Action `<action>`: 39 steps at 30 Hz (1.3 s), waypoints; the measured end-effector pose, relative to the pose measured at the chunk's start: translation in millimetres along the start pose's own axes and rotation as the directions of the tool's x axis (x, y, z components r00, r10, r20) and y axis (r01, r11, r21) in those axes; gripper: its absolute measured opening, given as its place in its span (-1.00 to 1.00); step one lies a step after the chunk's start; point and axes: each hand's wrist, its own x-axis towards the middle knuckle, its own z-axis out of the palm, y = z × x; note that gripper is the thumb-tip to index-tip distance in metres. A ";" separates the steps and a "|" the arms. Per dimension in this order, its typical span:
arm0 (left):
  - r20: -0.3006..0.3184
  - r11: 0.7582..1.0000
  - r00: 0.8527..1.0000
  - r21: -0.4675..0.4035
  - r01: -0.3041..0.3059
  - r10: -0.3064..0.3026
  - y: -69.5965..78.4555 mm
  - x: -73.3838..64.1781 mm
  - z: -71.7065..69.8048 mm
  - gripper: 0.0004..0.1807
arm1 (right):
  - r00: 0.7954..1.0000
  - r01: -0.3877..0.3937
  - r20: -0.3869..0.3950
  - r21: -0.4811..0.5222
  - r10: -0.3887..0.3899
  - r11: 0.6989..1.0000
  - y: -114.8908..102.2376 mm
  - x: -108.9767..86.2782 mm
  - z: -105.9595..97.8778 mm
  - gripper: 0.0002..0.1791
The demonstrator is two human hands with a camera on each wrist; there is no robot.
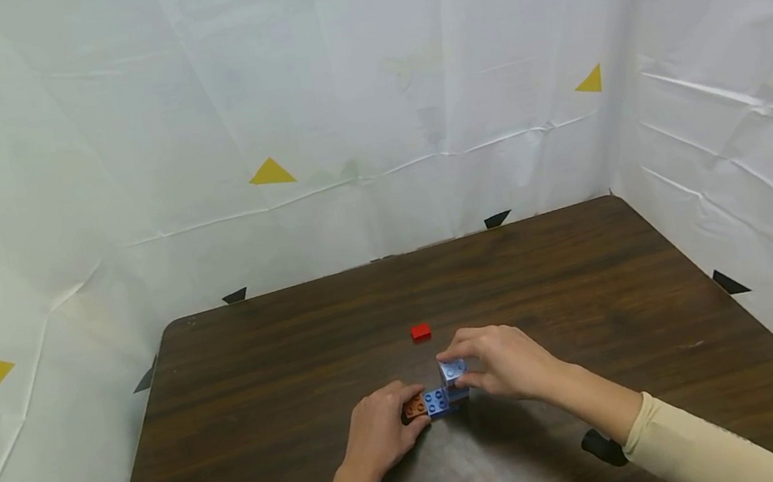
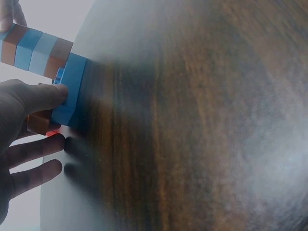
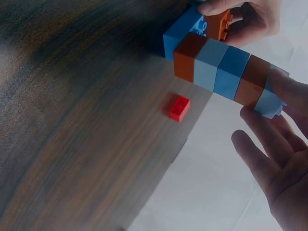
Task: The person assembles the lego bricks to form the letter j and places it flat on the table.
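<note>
On the table lies a long blue toy building brick [image 3: 180,36], an orange-brown brick [image 1: 415,406] on its left end. My left hand [image 1: 377,429] pinches these two between thumb and fingers, the thumb lying on the blue side in the left wrist view. From the blue brick's right end rises a tower [image 3: 232,72] of several stacked bricks in brown, light blue and blue. At its top, my right hand [image 1: 508,361] pinches the light blue brick [image 3: 267,102] between thumb and fingers. Whether the tower's bottom is pressed fully down, I cannot tell.
A loose red brick [image 1: 420,332] lies on the dark wood table [image 1: 285,366], beyond the build. White sheeting [image 1: 363,93] with yellow triangles surrounds the back and sides. A black patch [image 1: 603,448] shows under the right forearm.
</note>
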 end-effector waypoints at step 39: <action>0.027 0.999 0.999 -0.012 0.034 -0.033 -3.9 -7.5 2.0 -0.08 | 0.970 -0.240 0.128 0.430 0.204 0.870 30.8 -15.1 45.8 -0.46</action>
